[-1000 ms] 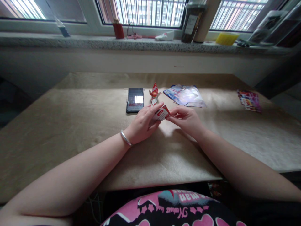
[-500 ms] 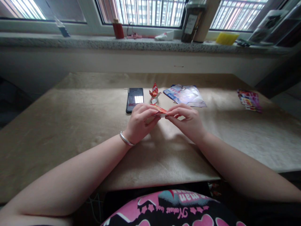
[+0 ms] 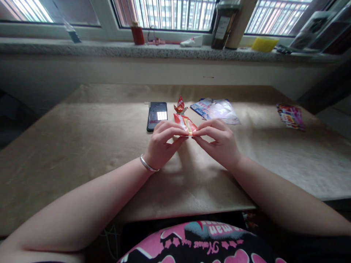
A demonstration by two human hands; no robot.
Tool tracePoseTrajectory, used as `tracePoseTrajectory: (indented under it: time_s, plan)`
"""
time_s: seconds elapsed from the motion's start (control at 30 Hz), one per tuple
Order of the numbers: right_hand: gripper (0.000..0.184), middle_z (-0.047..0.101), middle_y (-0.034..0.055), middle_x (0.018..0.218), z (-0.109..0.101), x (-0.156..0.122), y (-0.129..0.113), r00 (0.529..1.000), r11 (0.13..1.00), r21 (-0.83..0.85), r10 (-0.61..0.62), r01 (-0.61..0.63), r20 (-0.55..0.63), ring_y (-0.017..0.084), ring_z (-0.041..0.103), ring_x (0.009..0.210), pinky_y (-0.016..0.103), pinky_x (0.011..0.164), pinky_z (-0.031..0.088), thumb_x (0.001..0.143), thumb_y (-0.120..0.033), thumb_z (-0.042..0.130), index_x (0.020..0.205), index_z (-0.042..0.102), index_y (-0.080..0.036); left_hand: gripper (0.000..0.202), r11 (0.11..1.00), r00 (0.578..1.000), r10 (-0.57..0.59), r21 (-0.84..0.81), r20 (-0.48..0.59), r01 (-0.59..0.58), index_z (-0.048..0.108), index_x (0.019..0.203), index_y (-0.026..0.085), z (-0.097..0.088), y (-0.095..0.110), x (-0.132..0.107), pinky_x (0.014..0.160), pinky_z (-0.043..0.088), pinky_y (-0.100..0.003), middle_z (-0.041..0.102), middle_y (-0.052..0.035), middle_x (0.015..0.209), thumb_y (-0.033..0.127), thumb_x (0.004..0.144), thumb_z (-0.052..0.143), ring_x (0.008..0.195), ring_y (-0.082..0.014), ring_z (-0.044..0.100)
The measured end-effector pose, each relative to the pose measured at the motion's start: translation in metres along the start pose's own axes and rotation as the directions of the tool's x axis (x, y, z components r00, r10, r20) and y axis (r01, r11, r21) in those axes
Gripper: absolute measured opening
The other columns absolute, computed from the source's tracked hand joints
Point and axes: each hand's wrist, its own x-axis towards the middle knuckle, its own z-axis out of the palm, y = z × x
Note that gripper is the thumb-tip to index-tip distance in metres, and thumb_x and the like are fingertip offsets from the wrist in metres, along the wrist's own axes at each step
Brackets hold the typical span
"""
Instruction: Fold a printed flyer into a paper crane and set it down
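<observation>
Both hands pinch a small folded piece of red and white printed paper above the middle of the tan table. My left hand, with a silver bangle at the wrist, grips the paper's left side between thumb and fingers. My right hand pinches its right edge. Just behind the paper stands a finished small red folded paper figure. A dark phone with a lit screen lies left of the figure.
A few glossy printed sheets lie behind my right hand, and a colourful leaflet sits far right. The window sill holds a red cup, a dark jar and a yellow sponge.
The folded paper has been turned from face-up to nearly flat, then tipped so its point lies away from me. Both hands rose slightly and closed in on it.
</observation>
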Motion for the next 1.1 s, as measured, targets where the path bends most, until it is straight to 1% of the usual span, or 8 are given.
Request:
tracePoseTrajectory:
  time_s: [0.1, 0.2, 0.4, 0.5, 0.73, 0.8, 0.97, 1.1]
  plan:
    - [0.003, 0.066, 0.0022, 0.086, 0.000, 0.001, 0.001, 1.000, 1.000, 0.011, 0.000, 0.000, -0.006, 0.016, 0.060, 0.082, 0.035, 0.077, 0.047, 0.079, -0.022, 0.066, 0.080, 0.066, -0.025, 0.008, 0.996, 0.999, -0.038, -0.078, -0.003, 0.038, 0.065, 0.087, 0.020, 0.000, 0.003, -0.001, 0.076, 0.050, -0.028, 0.066, -0.0020, 0.088, 0.015, 0.080, 0.067, 0.082, -0.0118, 0.061]
    - [0.005, 0.065, 0.0023, 0.090, 0.000, 0.002, 0.003, 0.999, 0.997, 0.059, 0.039, -0.040, 0.020, 0.017, 0.060, 0.087, 0.037, 0.082, 0.047, 0.079, -0.024, 0.066, 0.082, 0.065, -0.026, 0.008, 0.989, 0.997, -0.083, -0.123, 0.011, 0.083, 0.066, 0.087, 0.020, 0.001, 0.003, -0.002, 0.079, 0.051, -0.028, 0.066, -0.0023, 0.089, 0.015, 0.081, 0.065, 0.084, -0.0119, 0.062]
    - [0.010, 0.065, 0.0023, 0.095, 0.000, 0.001, 0.006, 0.989, 0.972, 0.189, 0.132, -0.143, 0.069, 0.018, 0.060, 0.093, 0.039, 0.086, 0.048, 0.078, -0.022, 0.067, 0.086, 0.064, -0.027, 0.005, 0.982, 0.990, -0.143, -0.128, -0.008, 0.140, 0.066, 0.087, 0.020, 0.000, 0.000, -0.004, 0.078, 0.053, -0.028, 0.066, -0.0028, 0.088, 0.020, 0.082, 0.065, 0.083, -0.0123, 0.062]
    - [0.008, 0.065, 0.0021, 0.094, 0.000, 0.001, 0.006, 0.987, 0.960, 0.229, 0.152, -0.161, 0.056, 0.018, 0.060, 0.094, 0.039, 0.087, 0.048, 0.079, -0.022, 0.067, 0.084, 0.065, -0.026, 0.005, 0.977, 0.986, -0.166, -0.138, -0.008, 0.163, 0.066, 0.087, 0.020, 0.000, -0.001, -0.005, 0.077, 0.053, -0.027, 0.065, -0.0028, 0.089, 0.020, 0.082, 0.066, 0.083, -0.0118, 0.062]
    - [0.009, 0.069, 0.0019, 0.090, -0.001, 0.001, 0.006, 0.994, 0.974, 0.205, 0.104, -0.099, -0.017, 0.018, 0.062, 0.091, 0.039, 0.087, 0.048, 0.078, -0.018, 0.067, 0.082, 0.068, -0.026, 0.005, 0.969, 0.982, -0.190, -0.161, 0.002, 0.188, 0.065, 0.086, 0.020, 0.003, -0.006, -0.006, 0.077, 0.054, -0.027, 0.063, -0.0022, 0.090, 0.018, 0.081, 0.066, 0.084, -0.0111, 0.061]
    - [0.010, 0.070, 0.0016, 0.089, -0.001, 0.001, 0.006, 0.994, 0.975, 0.197, 0.111, -0.105, -0.017, 0.018, 0.063, 0.091, 0.040, 0.088, 0.048, 0.078, -0.018, 0.067, 0.083, 0.068, -0.027, 0.004, 0.967, 0.980, -0.197, -0.163, -0.003, 0.194, 0.065, 0.085, 0.019, 0.003, -0.008, -0.007, 0.077, 0.054, -0.027, 0.063, -0.0021, 0.089, 0.019, 0.081, 0.066, 0.084, -0.0114, 0.061]
    - [0.010, 0.070, 0.0006, 0.089, 0.000, 0.001, 0.005, 0.982, 0.964, 0.200, 0.187, -0.176, -0.037, 0.020, 0.062, 0.095, 0.042, 0.090, 0.048, 0.078, -0.019, 0.067, 0.085, 0.067, -0.027, 0.007, 0.950, 0.968, -0.249, -0.196, -0.009, 0.243, 0.065, 0.083, 0.019, 0.006, -0.009, -0.009, 0.073, 0.056, -0.028, 0.063, -0.0024, 0.089, 0.026, 0.081, 0.066, 0.083, -0.0120, 0.062]
    - [0.010, 0.071, -0.0003, 0.085, -0.001, 0.000, 0.007, 0.984, 0.965, 0.205, 0.175, -0.165, -0.035, 0.020, 0.061, 0.096, 0.043, 0.091, 0.048, 0.079, -0.019, 0.066, 0.082, 0.069, -0.028, 0.007, 0.931, 0.962, -0.272, -0.256, -0.017, 0.259, 0.064, 0.083, 0.019, 0.007, -0.010, -0.009, 0.069, 0.057, -0.025, 0.061, -0.0020, 0.087, 0.026, 0.081, 0.066, 0.082, -0.0111, 0.061]
